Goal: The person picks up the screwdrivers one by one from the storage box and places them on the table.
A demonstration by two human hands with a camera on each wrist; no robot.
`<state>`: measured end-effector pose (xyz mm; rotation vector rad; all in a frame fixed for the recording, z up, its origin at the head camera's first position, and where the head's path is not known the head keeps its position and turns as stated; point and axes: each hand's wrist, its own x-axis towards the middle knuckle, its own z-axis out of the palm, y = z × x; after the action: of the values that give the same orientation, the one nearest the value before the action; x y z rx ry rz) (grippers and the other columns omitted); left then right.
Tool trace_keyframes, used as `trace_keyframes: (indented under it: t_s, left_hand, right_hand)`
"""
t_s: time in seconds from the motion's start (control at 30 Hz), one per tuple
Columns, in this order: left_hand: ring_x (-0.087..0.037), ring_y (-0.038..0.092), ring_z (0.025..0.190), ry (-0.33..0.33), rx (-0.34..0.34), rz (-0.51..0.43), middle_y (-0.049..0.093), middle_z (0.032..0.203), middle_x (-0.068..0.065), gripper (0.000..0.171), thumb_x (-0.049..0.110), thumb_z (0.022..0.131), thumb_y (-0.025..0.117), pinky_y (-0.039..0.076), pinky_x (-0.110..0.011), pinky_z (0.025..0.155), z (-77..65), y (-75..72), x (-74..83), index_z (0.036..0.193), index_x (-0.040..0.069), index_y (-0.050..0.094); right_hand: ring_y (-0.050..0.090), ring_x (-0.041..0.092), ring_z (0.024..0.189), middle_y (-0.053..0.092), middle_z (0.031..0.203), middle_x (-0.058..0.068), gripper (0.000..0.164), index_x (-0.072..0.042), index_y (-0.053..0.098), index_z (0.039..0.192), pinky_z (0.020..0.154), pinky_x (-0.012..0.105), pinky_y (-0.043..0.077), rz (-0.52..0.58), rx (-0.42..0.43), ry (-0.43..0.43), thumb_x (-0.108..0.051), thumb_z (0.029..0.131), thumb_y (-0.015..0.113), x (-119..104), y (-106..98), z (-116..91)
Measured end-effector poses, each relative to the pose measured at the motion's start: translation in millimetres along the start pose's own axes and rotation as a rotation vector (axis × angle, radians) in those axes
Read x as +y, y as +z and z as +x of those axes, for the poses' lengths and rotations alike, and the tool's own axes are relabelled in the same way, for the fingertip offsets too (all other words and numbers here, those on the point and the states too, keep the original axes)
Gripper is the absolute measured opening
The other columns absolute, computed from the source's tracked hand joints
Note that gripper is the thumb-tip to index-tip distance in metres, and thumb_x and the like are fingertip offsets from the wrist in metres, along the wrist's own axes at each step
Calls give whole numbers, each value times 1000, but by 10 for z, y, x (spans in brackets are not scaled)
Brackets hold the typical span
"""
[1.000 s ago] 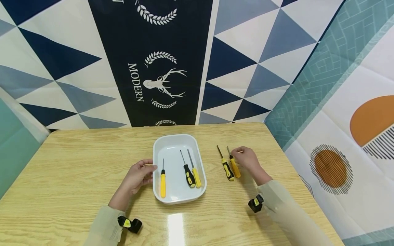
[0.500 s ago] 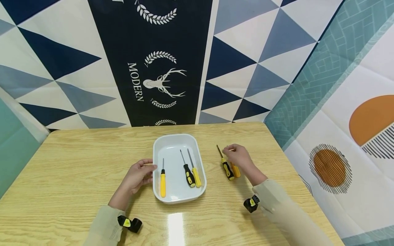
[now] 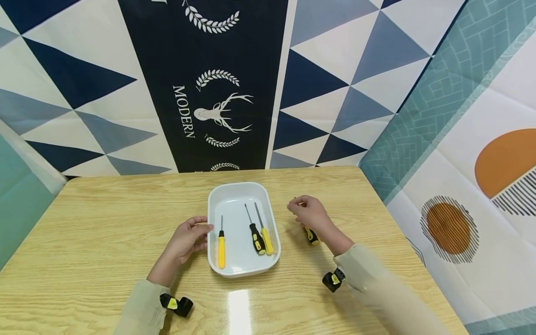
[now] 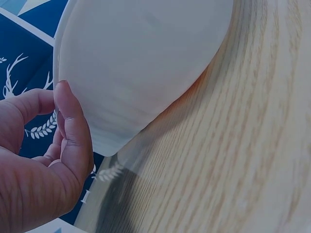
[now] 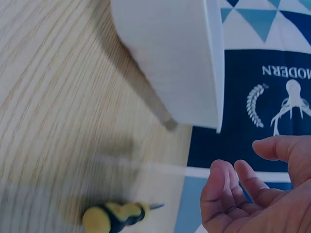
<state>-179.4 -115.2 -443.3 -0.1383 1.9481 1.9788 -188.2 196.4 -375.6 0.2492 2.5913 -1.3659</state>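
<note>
The tray (image 3: 234,216) stood near the middle of the table (image 3: 104,232), and only the head view showed its contents: a yellow screwdriver (image 3: 221,251) at left, a black one (image 3: 257,239) and another yellow one (image 3: 266,241) close together at right. The left hand (image 3: 190,239) pinched the tray's left rim; the left wrist view added the fingers (image 4: 75,131) lying against the outer wall. From the head, the right hand (image 3: 310,214), right of the tray, partly covered a loose screwdriver (image 3: 311,236), and its fingertips looked nearly together. The right wrist view showed otherwise: thumb and bent fingers stood well apart around nothing, clear of the loose screwdriver, whose black-and-yellow handle and short length of shaft showed there.
</note>
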Motion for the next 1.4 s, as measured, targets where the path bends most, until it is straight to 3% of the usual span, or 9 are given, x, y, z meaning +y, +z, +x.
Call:
trace_keyframes:
  t_s: [0.2, 0.57, 0.77, 1.07, 1.27, 1.4]
  left_hand:
    - [-11, 58, 69, 6, -6, -3, 59, 90, -5, 47, 22, 84, 58, 53, -24, 61, -3, -4, -2, 123, 3, 40]
    - [-11, 58, 67, -4, 0, -5, 58, 88, -4, 47, 21, 84, 58, 53, -23, 60, -4, -9, -6, 123, 3, 40]
    - [-10, 58, 67, -2, 2, -10, 58, 88, -3, 47, 21, 83, 58, 53, -23, 60, -5, -10, -7, 123, 3, 40]
    - [-10, 58, 68, -1, -7, -10, 59, 89, -3, 48, 22, 83, 59, 53, -23, 60, -2, -10, -6, 123, 3, 40]
    - [-10, 58, 68, -4, -4, -9, 59, 89, -3, 48, 22, 83, 59, 53, -23, 60, -9, -8, 1, 123, 3, 40]
    - [-10, 57, 67, -4, -6, -10, 59, 88, -3, 48, 22, 83, 59, 53, -24, 60, -13, -9, 3, 123, 3, 40]
  right_hand:
    - [58, 29, 84, 57, 97, 10, 30, -12, 56, 107, 61, 29, 50, -13, 4, -6, -32, 86, 53, -106, 92, -37]
    - [59, 27, 78, 58, 92, 9, 25, -12, 59, 102, 64, 35, 52, 4, -1, 2, -29, 84, 56, -216, 261, -41]
    - [57, 26, 76, 57, 88, 6, 24, -12, 59, 101, 60, 30, 51, 15, -20, 1, -28, 84, 57, -302, 369, -58]
    - [54, 16, 65, 56, 84, 6, 21, -14, 60, 99, 63, 35, 52, 16, -40, 3, -27, 84, 58, -361, 475, -81]
    - [54, 19, 67, 56, 84, 6, 22, -14, 59, 100, 57, 29, 49, 19, -73, 8, -27, 83, 58, -387, 519, -89]
    - [55, 20, 68, 55, 84, 6, 23, -13, 59, 102, 58, 30, 50, 17, -99, -3, -26, 83, 59, -405, 563, -89]
